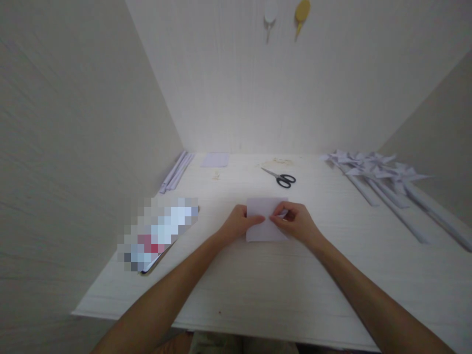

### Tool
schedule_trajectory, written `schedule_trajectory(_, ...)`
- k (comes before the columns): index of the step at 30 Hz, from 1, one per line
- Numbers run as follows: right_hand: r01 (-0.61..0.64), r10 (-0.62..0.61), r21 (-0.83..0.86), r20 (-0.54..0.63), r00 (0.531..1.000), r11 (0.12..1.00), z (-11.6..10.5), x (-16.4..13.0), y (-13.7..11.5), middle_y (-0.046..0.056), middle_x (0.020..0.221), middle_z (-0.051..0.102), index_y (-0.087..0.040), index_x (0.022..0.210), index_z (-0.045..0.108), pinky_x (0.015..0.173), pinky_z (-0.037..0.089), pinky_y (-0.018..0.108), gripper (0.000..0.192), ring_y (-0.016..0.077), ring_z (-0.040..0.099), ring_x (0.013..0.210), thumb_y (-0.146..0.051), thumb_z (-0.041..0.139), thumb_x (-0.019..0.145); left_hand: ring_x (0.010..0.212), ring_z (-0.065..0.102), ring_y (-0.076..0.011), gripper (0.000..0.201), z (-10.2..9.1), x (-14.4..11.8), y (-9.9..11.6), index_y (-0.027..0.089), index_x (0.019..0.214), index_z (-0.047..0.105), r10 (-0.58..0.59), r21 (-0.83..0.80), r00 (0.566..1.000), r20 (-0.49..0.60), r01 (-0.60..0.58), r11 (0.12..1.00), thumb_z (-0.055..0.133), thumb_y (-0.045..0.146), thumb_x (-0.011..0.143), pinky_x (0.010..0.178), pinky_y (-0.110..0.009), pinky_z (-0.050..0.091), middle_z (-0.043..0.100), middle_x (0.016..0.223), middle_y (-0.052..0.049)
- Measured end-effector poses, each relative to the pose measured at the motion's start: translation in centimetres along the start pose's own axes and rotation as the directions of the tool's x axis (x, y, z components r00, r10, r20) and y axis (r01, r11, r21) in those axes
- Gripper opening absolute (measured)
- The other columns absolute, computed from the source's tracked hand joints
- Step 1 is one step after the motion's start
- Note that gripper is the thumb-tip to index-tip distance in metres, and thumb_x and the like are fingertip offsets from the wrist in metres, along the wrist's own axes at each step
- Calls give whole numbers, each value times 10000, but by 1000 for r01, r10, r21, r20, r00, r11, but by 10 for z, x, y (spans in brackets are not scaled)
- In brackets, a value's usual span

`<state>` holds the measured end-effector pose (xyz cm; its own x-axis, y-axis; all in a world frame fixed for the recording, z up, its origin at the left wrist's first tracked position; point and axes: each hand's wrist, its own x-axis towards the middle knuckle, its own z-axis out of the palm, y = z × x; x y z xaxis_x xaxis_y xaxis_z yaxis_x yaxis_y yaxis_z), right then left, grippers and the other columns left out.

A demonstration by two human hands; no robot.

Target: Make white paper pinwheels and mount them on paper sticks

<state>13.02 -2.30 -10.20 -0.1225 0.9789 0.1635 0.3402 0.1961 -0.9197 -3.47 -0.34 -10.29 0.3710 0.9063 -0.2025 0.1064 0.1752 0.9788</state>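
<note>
A square sheet of white paper (260, 231) is held up between my two hands, above the middle of the table. My left hand (241, 221) grips its left edge, thumb lying across the front and the other fingers behind. At the right side, my right hand (293, 219) pinches the sheet with thumb and forefinger close to its centre; a small part of the paper shows between these fingers. Beyond the sheet, a pair of scissors (280, 179) with black handles rests on the table, blades pointing away to the left.
Several paper pinwheels on rolled paper sticks (383, 179) are heaped at the right. Rolled paper tubes (177, 172) and a flat paper square (216, 160) lie at the back left. A pixelated phone-like device (162, 236) lies at left. Two hooks (302, 12) hang on the wall.
</note>
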Motion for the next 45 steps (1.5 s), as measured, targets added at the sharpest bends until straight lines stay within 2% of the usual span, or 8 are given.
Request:
schedule_trajectory(5, 16, -16, -30, -6, 1000, 999, 0, 0, 2, -41, 472, 452, -168, 577, 511, 341, 278, 177, 138, 67, 389, 394, -272, 588, 626, 545, 558, -156, 207, -1, 1, -1, 83, 652, 637, 15, 85, 1000, -3, -15, 996, 633, 273, 570, 477, -234, 406, 630, 632, -80)
schedule_trajectory(13, -12, 12, -26, -17, 1000, 1000, 1, -1, 2, -41, 454, 443, -172, 569, 509, 343, 273, 183, 165, 74, 386, 392, -306, 591, 622, 504, 541, -135, 186, -1, 1, -3, 90, 650, 636, 28, 49, 1000, 1, -28, 998, 637, 260, 576, 456, -215, 390, 619, 594, -63)
schedule_trajectory(27, 19, -19, -62, -2, 1000, 998, 2, 0, 5, -60, 428, 408, -179, 583, 503, 345, 244, 184, 164, 62, 335, 365, -309, 574, 652, 561, 567, -157, 217, 0, 1, -2, 90, 727, 648, 37, 37, 999, 12, -37, 999, 632, 244, 575, 498, -235, 416, 634, 646, -69)
schedule_trajectory(34, 41, -43, -138, -13, 999, 990, 1, 0, 3, -44, 465, 446, -175, 581, 506, 359, 265, 184, 157, 69, 364, 398, -294, 568, 662, 531, 555, -146, 185, 1, 0, -1, 94, 699, 644, 26, 33, 1000, 2, -26, 999, 626, 227, 572, 487, -231, 403, 625, 621, -57)
schedule_trajectory(45, 67, -66, -165, 13, 998, 984, 1, -1, 4, -42, 489, 449, -175, 596, 499, 372, 281, 186, 136, 72, 373, 416, -269, 565, 670, 584, 564, -166, 231, 1, -1, 0, 79, 748, 636, 55, 134, 998, -16, -53, 990, 610, 241, 586, 524, -257, 426, 634, 684, -82)
